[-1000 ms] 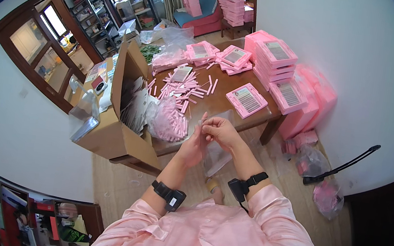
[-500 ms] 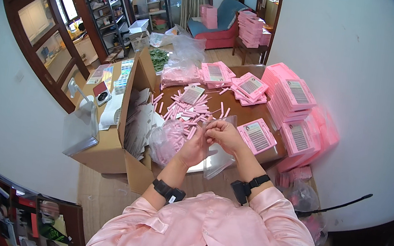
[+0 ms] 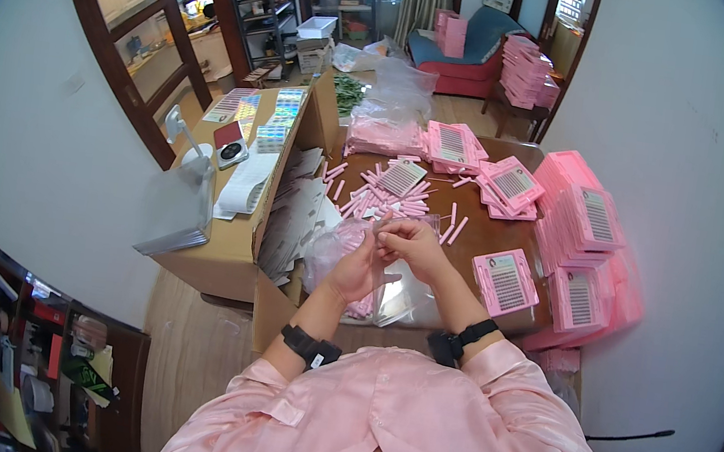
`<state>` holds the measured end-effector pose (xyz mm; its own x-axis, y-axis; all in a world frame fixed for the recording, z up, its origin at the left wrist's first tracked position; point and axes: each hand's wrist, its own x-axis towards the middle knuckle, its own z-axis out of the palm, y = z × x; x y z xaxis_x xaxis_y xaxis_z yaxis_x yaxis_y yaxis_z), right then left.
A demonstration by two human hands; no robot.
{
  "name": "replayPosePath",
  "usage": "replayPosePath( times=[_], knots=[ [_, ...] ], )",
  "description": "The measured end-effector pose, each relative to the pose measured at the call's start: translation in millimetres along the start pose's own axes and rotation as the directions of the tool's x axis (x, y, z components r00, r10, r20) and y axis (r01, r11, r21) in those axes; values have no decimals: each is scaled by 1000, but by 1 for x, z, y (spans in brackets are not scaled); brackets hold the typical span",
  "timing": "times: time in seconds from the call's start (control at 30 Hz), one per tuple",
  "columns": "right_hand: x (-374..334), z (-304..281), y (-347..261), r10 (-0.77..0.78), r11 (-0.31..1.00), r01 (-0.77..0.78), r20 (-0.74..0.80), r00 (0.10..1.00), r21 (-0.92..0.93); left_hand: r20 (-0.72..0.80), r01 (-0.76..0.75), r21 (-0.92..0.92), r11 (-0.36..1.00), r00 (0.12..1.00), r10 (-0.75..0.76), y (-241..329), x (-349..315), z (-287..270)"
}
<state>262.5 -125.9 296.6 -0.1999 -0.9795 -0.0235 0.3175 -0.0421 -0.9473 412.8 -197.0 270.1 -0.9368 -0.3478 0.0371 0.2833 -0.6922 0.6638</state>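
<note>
My left hand (image 3: 354, 271) and my right hand (image 3: 415, 244) meet above the near edge of the brown table (image 3: 481, 228), fingertips pinched together. Clear plastic (image 3: 400, 302), apparently a thin bag or sleeve, shows under and between them; both hands seem to grip its upper part. Just left is a transparent bag (image 3: 322, 253) of pink tubes. Behind my fingers lies a heap of loose pink tubes (image 3: 368, 198), with a lash tray (image 3: 402, 177) on top. Another pink-framed lash tray (image 3: 505, 282) lies right of my right forearm.
A cardboard box (image 3: 229, 263) holding white cards (image 3: 294, 217) stands open at the left. Tall stacks of pink trays (image 3: 592, 215) rise along the right side. More trays (image 3: 511, 183) and a plastic-wrapped pink bundle (image 3: 385, 136) lie at the back.
The view has swung, so the table and room sit further right in the picture. My hands stay close together in nearly the same pinching pose with the clear plastic.
</note>
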Motion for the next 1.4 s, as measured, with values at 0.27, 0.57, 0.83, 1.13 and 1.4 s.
replayPosePath(
  times=[0.27, 0.57, 0.83, 1.13, 1.4],
  knots=[
    [25, 8, 39, -35, 999, 32, -89, 995, -35, -432, -137, -84, 987, 898, 88, -18, 14, -55],
    [7, -140, -93, -482, 663, 265, -128, 867, -700, -614, -295, 390, 872, 623, 485, 13, -6, -21],
    [35, -107, -51, -528, 294, 399, 201, 825, -868, -538, -257, 509, 822, 650, 536, -7, 30, 53],
    [6, -91, -77, 36, 999, -27, 392, 919, -29, -210, -239, 211, 948, 936, 282, -24, 69, 125],
    [-11, -123, -77, 103, 978, -162, 374, 922, 131, -114, -130, 182, 975, 982, 153, -35, 77, 150]
  ],
)
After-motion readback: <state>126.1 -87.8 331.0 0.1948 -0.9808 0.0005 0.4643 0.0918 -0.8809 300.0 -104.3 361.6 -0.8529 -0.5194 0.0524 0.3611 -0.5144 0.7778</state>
